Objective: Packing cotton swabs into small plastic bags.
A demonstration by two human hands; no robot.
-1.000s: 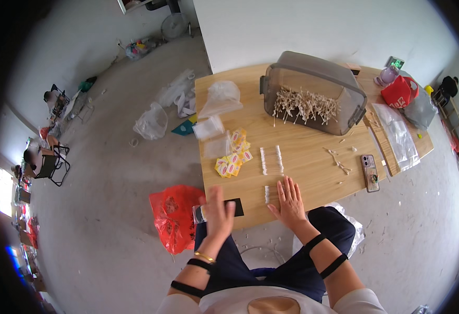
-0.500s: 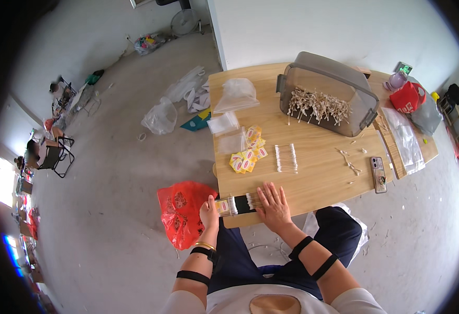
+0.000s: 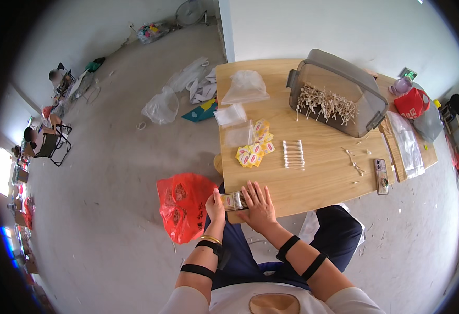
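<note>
At the table's front left corner, my left hand [image 3: 215,206] grips a small clear bag [image 3: 228,200] with a yellow card and cotton swabs inside. My right hand [image 3: 261,209] lies flat with its fingers stretched out, against a row of cotton swabs [image 3: 243,199] beside the bag's mouth. The palm and fingers partly cover that row. Farther up the table lies another neat row of cotton swabs [image 3: 294,155]. Left of it are several yellow cards [image 3: 254,154], spread in a loose pile.
A grey translucent bin [image 3: 339,65] lies tipped on its side, loose cotton swabs [image 3: 328,103] spilling toward its opening. Small clear bags [image 3: 231,115] rest near the left edge. A phone [image 3: 381,176] lies at the right. Below the left edge sits a red plastic bag [image 3: 185,209].
My right hand has slid left toward my left hand, pushing the swabs along. The black strip between bag and row is now mostly covered. The view has shifted slightly.
</note>
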